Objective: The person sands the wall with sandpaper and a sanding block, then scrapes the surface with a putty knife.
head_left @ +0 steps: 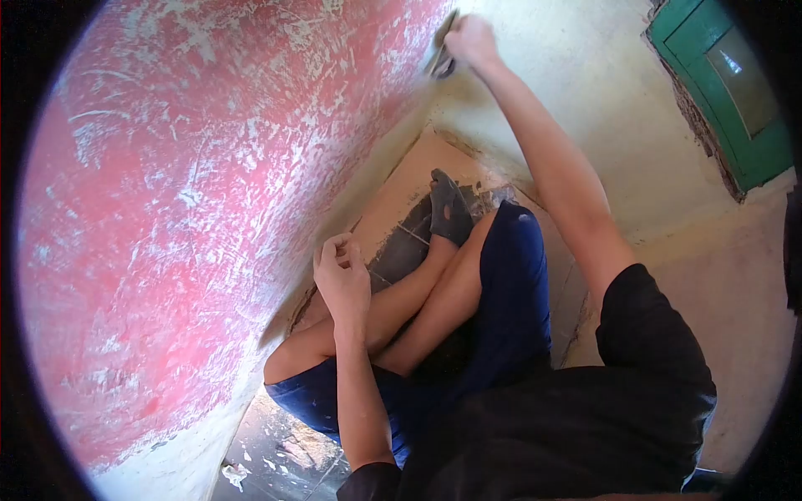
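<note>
Up in the corner where the red wall (209,184) meets the yellow wall (576,75), my right grip (469,37) is closed tight around a scraper (441,60), arm stretched way out. The blade end sits right against the red wall at its edge, touching the surface. That wall is all scuffed up, with pale scratchy patches showing through the red pretty much everywhere.

My left grip (341,280) is curled most of the way into a loose fist with nothing in it, sitting on my leg just beside the bottom of the red wall. Can't tell if the knuckles actually touch the wall or not.

I'm sitting cross-legged on the floor (401,200), blue shorts (514,284) on, and my foot in a dark sock (449,209) points into the corner. The floor there has a dark patch under my shins, and some pale flakes (236,474) lie down by the base of the wall near my hip.

Off to my right, well apart from the scraper, a green window frame (718,92) is set in the yellow wall.
</note>
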